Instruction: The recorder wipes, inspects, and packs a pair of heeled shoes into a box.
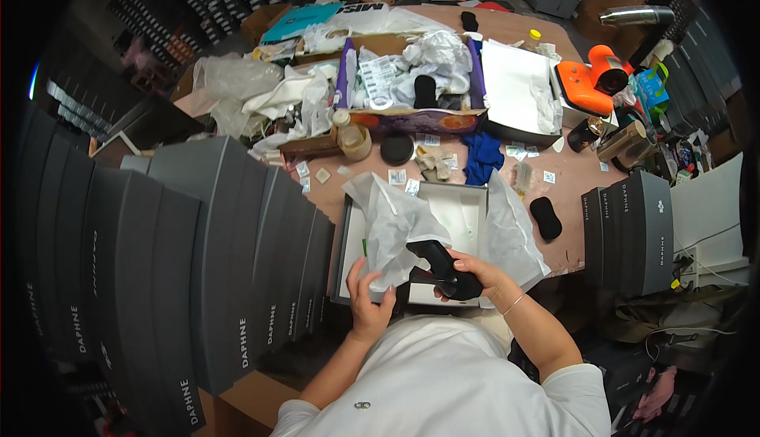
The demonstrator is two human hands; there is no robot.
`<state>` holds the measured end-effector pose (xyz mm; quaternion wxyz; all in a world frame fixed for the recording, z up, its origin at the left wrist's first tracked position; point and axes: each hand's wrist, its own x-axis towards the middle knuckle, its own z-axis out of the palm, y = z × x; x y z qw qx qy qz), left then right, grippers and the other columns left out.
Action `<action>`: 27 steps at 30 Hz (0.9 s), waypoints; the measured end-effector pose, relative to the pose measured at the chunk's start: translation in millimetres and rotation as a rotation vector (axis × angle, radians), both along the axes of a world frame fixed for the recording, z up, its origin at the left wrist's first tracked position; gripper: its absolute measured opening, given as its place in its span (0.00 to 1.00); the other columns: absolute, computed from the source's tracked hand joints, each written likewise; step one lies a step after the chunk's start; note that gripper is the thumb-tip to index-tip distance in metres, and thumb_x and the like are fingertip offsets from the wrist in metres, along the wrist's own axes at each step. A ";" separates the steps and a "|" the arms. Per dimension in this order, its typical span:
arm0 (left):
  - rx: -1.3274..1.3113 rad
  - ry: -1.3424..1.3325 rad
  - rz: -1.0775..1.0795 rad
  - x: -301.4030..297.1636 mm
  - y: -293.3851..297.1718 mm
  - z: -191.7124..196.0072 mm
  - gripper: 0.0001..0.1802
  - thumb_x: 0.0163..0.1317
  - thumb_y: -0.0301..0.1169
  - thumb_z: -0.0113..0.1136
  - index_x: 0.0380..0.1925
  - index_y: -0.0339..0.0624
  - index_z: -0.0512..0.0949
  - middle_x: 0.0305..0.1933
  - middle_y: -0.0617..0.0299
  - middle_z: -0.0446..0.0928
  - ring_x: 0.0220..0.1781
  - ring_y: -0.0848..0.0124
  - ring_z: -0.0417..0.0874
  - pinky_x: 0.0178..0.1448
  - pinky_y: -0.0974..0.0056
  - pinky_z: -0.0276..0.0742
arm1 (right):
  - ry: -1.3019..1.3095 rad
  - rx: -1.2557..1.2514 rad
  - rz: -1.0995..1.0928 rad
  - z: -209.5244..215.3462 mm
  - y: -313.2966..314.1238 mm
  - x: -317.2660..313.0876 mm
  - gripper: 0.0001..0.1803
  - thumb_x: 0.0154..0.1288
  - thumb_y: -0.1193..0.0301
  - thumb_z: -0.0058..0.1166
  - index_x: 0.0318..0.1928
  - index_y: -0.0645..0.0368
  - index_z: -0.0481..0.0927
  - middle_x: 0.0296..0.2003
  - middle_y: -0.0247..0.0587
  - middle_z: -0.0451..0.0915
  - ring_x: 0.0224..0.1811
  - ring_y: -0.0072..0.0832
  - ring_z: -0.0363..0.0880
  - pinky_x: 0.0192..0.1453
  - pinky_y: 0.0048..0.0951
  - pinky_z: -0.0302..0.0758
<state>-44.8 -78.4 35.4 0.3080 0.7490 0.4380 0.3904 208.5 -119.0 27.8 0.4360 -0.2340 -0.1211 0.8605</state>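
Over an open shoe box [454, 199] at the table's near edge, my right hand [486, 277] grips a black heeled shoe [438, 261]. White wrapping paper [393, 214] rises from the box's left side, behind the shoe. Close to the paper's lower edge is my left hand [369, 308], its fingers spread and curved, with nothing visibly held; whether the fingertips touch the paper I cannot tell. Another white sheet [511, 235] hangs over the box's right side. A black hourglass-shaped pad [545, 218] lies to the right of the box.
Tall stacks of dark grey shoe boxes [194, 259] crowd my left; a shorter stack [641, 231] stands at right. Beyond the open box are a blue cloth [483, 157], a bottle [351, 138] and a purple carton [427, 122] full of crumpled paper. An orange device [584, 89] sits far right.
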 end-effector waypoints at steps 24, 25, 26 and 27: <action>-0.058 0.004 -0.477 52.4 56.4 116.4 0.18 0.45 0.21 0.65 0.41 0.38 0.82 0.27 0.58 0.74 0.29 0.63 0.79 0.34 0.63 0.75 | 0.216 -0.013 -0.203 39.8 -23.5 -28.4 0.35 0.58 0.60 0.57 0.63 0.61 0.62 0.53 0.51 0.73 0.48 0.46 0.78 0.48 0.47 0.79; 0.191 -0.025 -0.422 54.5 52.3 118.0 0.22 0.40 0.20 0.70 0.40 0.41 0.84 0.25 0.61 0.72 0.24 0.68 0.75 0.29 0.66 0.72 | 0.197 -0.065 -0.236 53.3 -20.7 -35.2 0.31 0.61 0.62 0.54 0.62 0.60 0.63 0.53 0.50 0.73 0.49 0.46 0.78 0.50 0.47 0.79; 0.247 -0.060 -0.368 50.6 51.9 120.8 0.22 0.40 0.20 0.70 0.41 0.42 0.84 0.24 0.61 0.72 0.22 0.69 0.75 0.27 0.66 0.71 | 0.125 -0.089 -0.337 83.7 -19.0 -45.2 0.26 0.64 0.64 0.51 0.60 0.59 0.65 0.52 0.50 0.73 0.49 0.47 0.78 0.51 0.47 0.78; 0.305 -0.099 -0.313 46.7 55.0 124.7 0.22 0.40 0.19 0.70 0.41 0.42 0.84 0.24 0.61 0.72 0.21 0.69 0.75 0.25 0.66 0.71 | 0.152 -0.070 -0.386 97.5 -16.4 -55.7 0.26 0.65 0.64 0.51 0.61 0.58 0.63 0.53 0.49 0.73 0.50 0.44 0.77 0.53 0.48 0.77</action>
